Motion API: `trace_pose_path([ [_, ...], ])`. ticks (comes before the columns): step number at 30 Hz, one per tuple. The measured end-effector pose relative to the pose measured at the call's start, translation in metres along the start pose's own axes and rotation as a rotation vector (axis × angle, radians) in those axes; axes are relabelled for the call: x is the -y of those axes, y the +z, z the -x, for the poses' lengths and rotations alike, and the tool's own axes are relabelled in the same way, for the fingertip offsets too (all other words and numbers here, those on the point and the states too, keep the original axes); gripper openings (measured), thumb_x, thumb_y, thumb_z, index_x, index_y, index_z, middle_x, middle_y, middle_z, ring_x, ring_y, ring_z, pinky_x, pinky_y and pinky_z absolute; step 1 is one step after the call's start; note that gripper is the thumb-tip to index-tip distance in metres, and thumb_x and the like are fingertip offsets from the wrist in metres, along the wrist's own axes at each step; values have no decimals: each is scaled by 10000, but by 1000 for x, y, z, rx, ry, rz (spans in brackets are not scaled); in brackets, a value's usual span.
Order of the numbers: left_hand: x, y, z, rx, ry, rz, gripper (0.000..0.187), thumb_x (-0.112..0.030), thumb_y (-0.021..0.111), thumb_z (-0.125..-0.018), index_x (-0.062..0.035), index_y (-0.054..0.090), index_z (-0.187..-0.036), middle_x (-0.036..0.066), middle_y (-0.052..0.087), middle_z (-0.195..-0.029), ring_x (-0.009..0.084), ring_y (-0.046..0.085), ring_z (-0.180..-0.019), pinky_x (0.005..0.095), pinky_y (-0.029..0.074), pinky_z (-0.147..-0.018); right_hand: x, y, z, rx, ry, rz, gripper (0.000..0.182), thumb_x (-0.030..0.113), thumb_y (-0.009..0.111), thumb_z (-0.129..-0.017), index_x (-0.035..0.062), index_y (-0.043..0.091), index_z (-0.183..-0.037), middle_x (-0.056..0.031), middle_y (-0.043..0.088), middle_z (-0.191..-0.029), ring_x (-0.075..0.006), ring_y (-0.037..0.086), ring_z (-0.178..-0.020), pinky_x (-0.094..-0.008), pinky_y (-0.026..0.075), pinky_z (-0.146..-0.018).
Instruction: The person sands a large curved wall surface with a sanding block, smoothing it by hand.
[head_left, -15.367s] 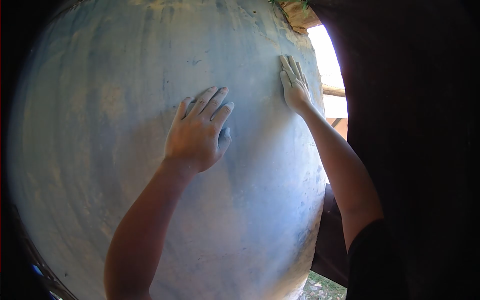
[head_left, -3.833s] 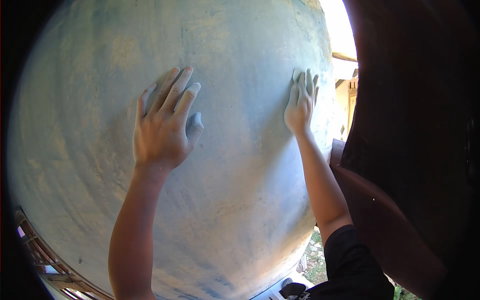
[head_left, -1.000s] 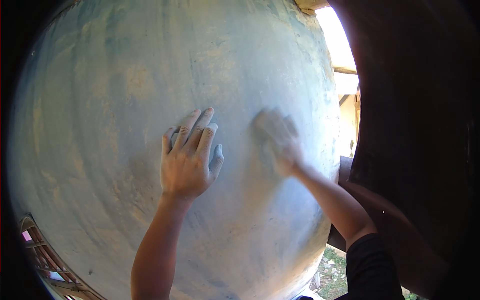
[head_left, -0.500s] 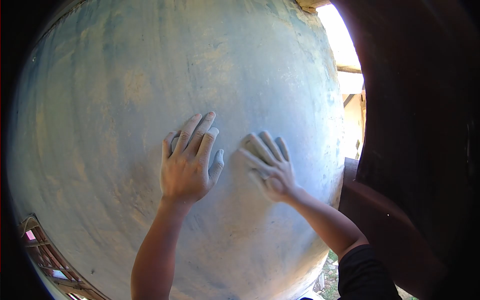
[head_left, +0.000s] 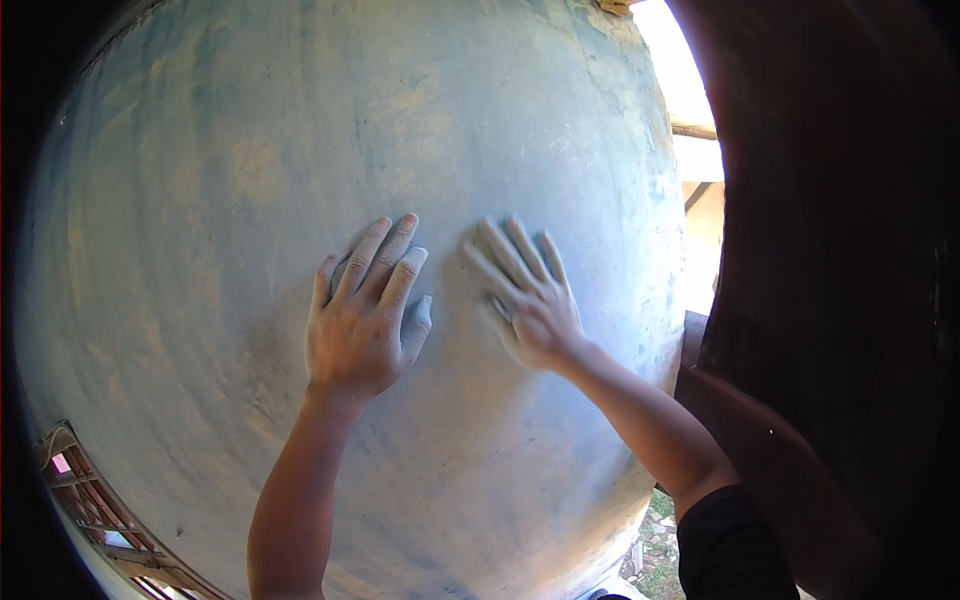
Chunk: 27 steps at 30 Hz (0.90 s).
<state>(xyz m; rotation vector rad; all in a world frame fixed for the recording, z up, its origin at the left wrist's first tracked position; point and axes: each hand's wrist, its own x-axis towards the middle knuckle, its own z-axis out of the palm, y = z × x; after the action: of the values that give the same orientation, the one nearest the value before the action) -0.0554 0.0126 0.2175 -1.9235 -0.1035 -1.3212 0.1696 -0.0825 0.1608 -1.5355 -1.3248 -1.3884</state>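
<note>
A wall [head_left: 230, 220] with a patchy blue-grey and tan surface fills most of the head view. My left hand [head_left: 362, 320] lies against it left of centre, fingers stretched upward and coated with pale grey dust or paste. To its right, my right hand [head_left: 530, 300] rests palm-in on the same wall, fingers spread, its tips slightly blurred. Both hands hold nothing, and a small gap separates them. What lies under the palms is hidden.
At the lower left is a window opening with a brown lattice [head_left: 105, 520]. A dark panel [head_left: 820, 250] stands close on the right. Between it and the wall's edge shows a bright outdoor strip, with stony, grassy ground [head_left: 655, 555] below.
My right hand has slid up the wall and slightly left. My left hand has shifted a little up and to the left. Both remain flat with fingers apart.
</note>
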Motion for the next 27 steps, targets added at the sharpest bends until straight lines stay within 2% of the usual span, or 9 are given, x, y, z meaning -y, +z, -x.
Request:
trace_pose_path([
  [2,0,1,0,-1,2,2,401,-208,691,-912,-152,630,-1304,49,559,-1589,270,466,-1492,498,365,-1179,-14,-5,28,148,-102,-12,573,508,319,-1131,357,280,-1683,19,162,-1785,-267,94,-1650,-529,16,-1340],
  [5,-1,5,-2,-4,-11,-2,409,-202,685,-907,-154,628,-1309,47,555,-1593,272,461,-1496,499,356,-1185,-55,-4,5,-8,51,-5,557,468,310,-1139,351,286,-1682,2,206,-1777,-283,124,-1647,-525,46,-1341],
  [7,-4,-1,-6,29,9,-33,431,-197,685,-893,-158,620,-1317,50,542,-1604,270,446,-1508,503,349,-1185,-92,-3,-42,-178,265,-26,578,474,285,-1139,309,264,-1693,-28,196,-1778,-282,114,-1647,-519,52,-1342],
  [11,-1,-3,-5,57,25,-43,463,-195,695,-877,-163,609,-1331,56,516,-1625,278,428,-1521,510,338,-1188,-79,6,-93,-347,372,-87,602,478,284,-1139,274,230,-1703,-54,162,-1783,-278,103,-1648,-515,48,-1342],
  [16,-1,-15,-1,154,98,-62,499,-186,697,-864,-170,596,-1353,64,482,-1651,299,405,-1534,515,315,-1200,-7,-1,9,61,-139,-12,673,552,333,-1118,314,133,-1714,-50,123,-1790,-237,111,-1647,-509,48,-1345],
  [18,-5,-15,2,161,91,-82,497,-195,692,-867,-175,591,-1353,62,482,-1651,298,403,-1534,516,313,-1201,-18,-6,58,216,-223,-53,641,548,396,-1108,373,208,-1696,13,167,-1786,-211,143,-1644,-509,77,-1347],
  [22,-3,-4,-8,165,77,-96,478,-216,678,-876,-192,578,-1343,55,482,-1652,296,400,-1535,519,307,-1205,-105,1,67,89,-158,-21,592,397,506,-1101,385,325,-1664,18,269,-1759,-244,227,-1626,-495,169,-1336],
  [26,0,0,-8,157,74,-93,465,-212,674,-874,-202,576,-1329,50,483,-1652,297,403,-1533,518,307,-1206,-160,-2,7,-229,4,-123,543,281,491,-1110,266,401,-1646,-56,350,-1725,-302,294,-1601,-518,184,-1327],
  [27,-1,0,-7,153,72,-99,467,-204,670,-874,-202,573,-1331,53,483,-1652,297,403,-1534,517,307,-1207,-161,-3,-11,-263,70,-112,550,271,462,-1118,226,371,-1658,-62,292,-1748,-288,236,-1620,-521,148,-1332],
])
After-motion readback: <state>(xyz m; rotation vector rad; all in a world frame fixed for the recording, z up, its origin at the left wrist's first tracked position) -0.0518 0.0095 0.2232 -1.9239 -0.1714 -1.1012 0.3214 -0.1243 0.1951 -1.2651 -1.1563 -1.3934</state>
